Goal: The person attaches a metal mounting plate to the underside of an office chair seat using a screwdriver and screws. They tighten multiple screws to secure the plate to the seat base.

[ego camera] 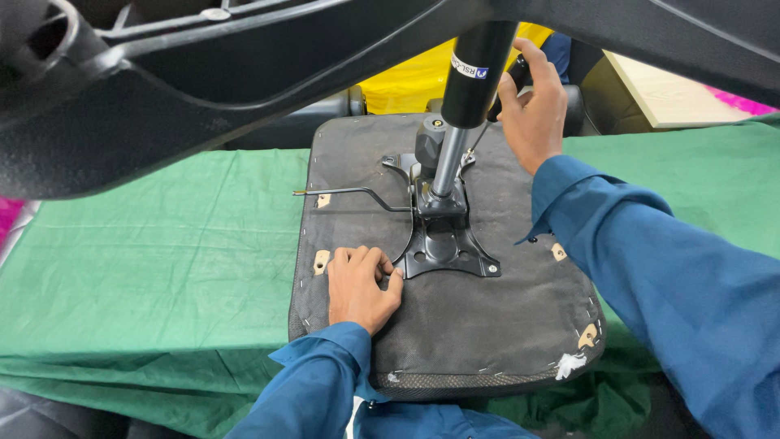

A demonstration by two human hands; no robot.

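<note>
The right hand [532, 102] is clenched around a dark handle [517, 75], apparently of a tool whose thin shaft [479, 138] slants down toward the far side of the black metal mounting plate [445, 244]; the tool's tip is hidden behind the gas-lift column [467, 97], so what it bears on cannot be told. The left hand [361, 284] grasps nothing: it lies knuckles-up with fingers curled on the upturned chair seat [487, 317], its fingertips touching the plate's near-left edge. The plate sits at the middle of the seat's dark fabric underside, the column rising from it toward the star base [162, 89] overhead, and a bent wire lever [349, 193] pokes out to the left. The seat rests on a bench covered by a green cloth [154, 260]. As a judgement, the step in hand is working a fastener at the plate's far corner while the other hand steadies the seat; the next move calls for keeping the tool square and the seat pinned.
</note>
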